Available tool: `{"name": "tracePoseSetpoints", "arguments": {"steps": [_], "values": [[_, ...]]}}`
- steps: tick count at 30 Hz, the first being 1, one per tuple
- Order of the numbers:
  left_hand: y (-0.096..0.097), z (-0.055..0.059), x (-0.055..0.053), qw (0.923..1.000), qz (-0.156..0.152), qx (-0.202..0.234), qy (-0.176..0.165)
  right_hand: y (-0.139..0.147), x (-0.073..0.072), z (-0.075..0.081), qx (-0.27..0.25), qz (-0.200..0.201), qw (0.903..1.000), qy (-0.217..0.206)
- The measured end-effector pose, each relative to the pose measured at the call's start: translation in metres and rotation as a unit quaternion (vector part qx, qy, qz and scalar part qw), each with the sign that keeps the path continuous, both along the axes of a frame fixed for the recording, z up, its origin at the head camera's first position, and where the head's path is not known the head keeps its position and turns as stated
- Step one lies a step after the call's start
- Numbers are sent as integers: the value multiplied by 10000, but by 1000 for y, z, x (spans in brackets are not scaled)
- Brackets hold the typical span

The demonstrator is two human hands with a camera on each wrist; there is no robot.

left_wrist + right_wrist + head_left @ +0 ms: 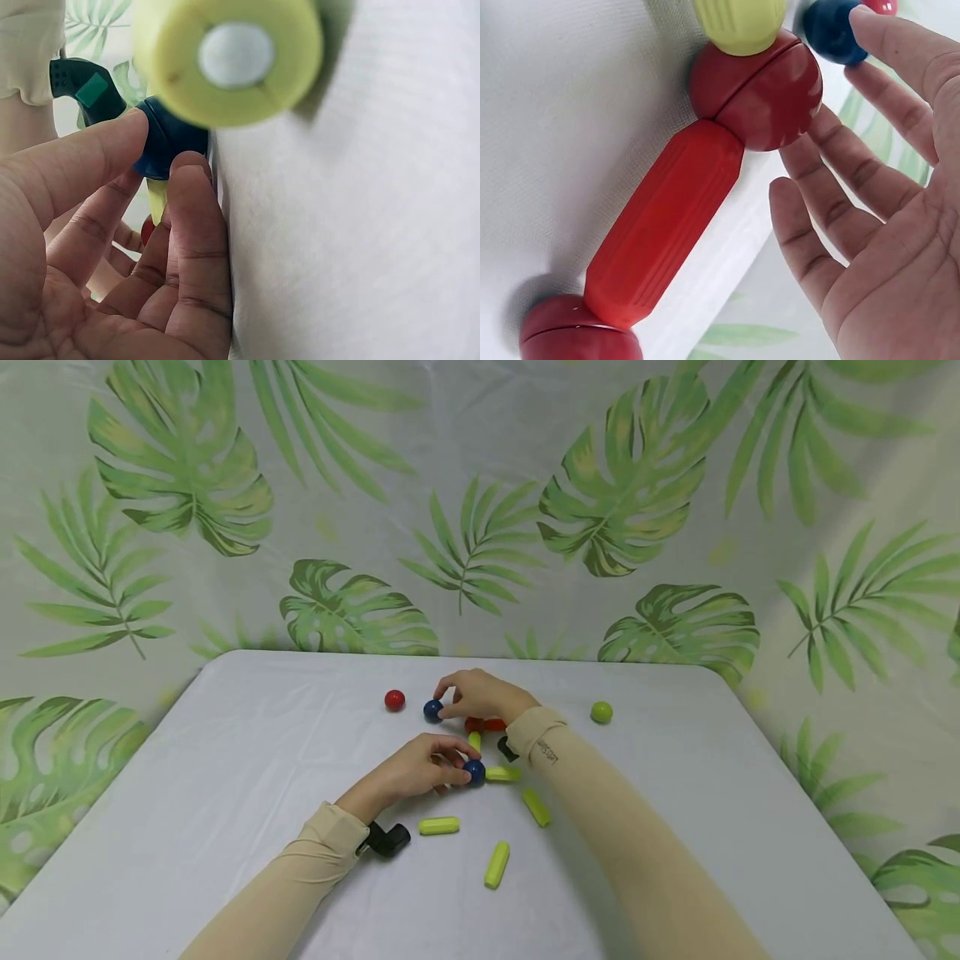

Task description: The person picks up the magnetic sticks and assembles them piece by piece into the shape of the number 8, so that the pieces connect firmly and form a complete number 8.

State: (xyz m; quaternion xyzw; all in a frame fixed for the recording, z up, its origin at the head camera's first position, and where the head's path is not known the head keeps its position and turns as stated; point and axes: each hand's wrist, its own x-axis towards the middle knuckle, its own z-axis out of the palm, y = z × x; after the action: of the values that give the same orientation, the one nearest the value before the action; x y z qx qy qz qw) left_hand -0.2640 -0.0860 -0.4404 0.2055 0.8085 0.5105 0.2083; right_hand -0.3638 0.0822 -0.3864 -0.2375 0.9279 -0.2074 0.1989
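My left hand (420,768) pinches a blue ball (474,772) between thumb and fingers, low over the table. One yellow-green rod (475,741) runs from near this ball toward a red ball (757,90); another yellow-green rod (502,774) lies at its right side. A red rod (664,221) touches that red ball, with a further red ball (577,330) at its other end. My right hand (483,695) reaches beyond them and pinches a second blue ball (432,711) between thumb and index finger; its other fingers spread loosely beside the red ball.
Loose yellow-green rods lie nearer me: one at left (439,826), one in front (497,865), one at right (536,807). A separate red ball (394,700) sits at the back left, a green ball (602,712) at the back right. Leaf-patterned cloth (480,527) hangs behind the white table (247,760).
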Motion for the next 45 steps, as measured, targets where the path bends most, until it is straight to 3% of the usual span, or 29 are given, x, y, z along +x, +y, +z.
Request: {"name": "tracePoseSetpoints", "arguments": {"steps": [7, 27, 34, 45], "values": [[0, 2, 1, 10000, -7, 28, -42, -6, 0, 0, 132, 131, 9994, 299], [3, 1, 2, 9999, -51, 77, 64, -13, -1, -3, 272, 348, 9973, 588], [2, 0, 2, 10000, 11, 67, -25, -2, -2, -2, 233, 203, 9986, 427], [3, -1, 1, 9997, 154, -30, -179, 31, -1, 1, -166, 161, 9978, 617]]}}
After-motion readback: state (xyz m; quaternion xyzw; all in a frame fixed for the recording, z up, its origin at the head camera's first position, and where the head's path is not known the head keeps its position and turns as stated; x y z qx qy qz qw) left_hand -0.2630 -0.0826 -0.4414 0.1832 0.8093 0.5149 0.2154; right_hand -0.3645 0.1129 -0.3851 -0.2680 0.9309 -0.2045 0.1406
